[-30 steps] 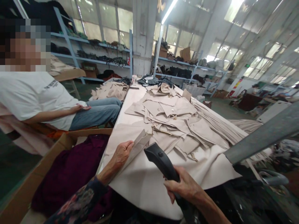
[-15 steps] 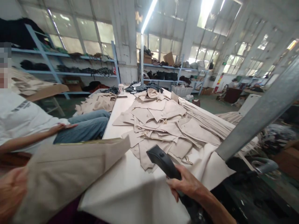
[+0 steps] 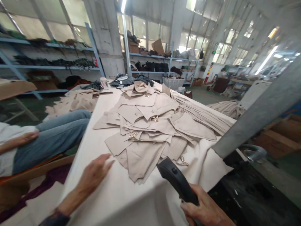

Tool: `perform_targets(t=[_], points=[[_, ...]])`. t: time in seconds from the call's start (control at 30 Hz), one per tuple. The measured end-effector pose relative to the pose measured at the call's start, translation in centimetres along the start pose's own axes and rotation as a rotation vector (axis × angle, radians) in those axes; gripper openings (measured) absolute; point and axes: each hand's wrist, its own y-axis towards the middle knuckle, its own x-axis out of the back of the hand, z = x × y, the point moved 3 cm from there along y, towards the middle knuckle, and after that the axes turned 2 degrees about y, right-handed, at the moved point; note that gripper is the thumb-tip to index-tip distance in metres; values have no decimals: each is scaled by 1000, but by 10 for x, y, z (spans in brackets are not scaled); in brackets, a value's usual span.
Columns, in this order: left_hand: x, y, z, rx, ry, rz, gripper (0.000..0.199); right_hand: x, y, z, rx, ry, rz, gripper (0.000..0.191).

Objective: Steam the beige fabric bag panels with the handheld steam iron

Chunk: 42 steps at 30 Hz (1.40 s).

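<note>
A seated co-worker's jeans (image 3: 51,138) fill the far left, close along the worktop (image 3: 94,201); below them a carton (image 3: 63,160) holds purple cloth (image 3: 55,174) with a beige panel (image 3: 45,199) over it. Behind the knees is another heap of beige pieces (image 3: 72,102). The left hand (image 3: 95,171) is empty, fingers loosely parted, over bare worktop just beside the pile of beige pieces (image 3: 145,121); I cannot tell whether it touches the surface. That pile spreads across the middle, metal clasps (image 3: 156,118) among it. At its near edge, the right hand (image 3: 202,204) is closed round a black handheld tool (image 3: 177,180). Long beige strips (image 3: 204,114) run along the right side, partly hidden by a slanting metal post (image 3: 254,116).

Half a second ago the left hand gripped a raised beige piece at the left; now it holds nothing. The right hand keeps its grip.
</note>
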Motion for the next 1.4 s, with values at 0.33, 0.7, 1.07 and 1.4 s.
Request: perform_targets(t=[0.33,0.7,1.07,1.4], points=[[-94,54,-157,-246,196,348,33,26,-46,-21,-26,-41,-246,23],[-35,-81,-85,-419,437,425,49,-7,-36,-10,4,-108,-13,14],[-31,-103,-72,-335,204,292,50,-57,-17,24,-105,-96,167,14],[-37,-100,-71,-314,266,391,52,-48,20,29,26,33,4,17]])
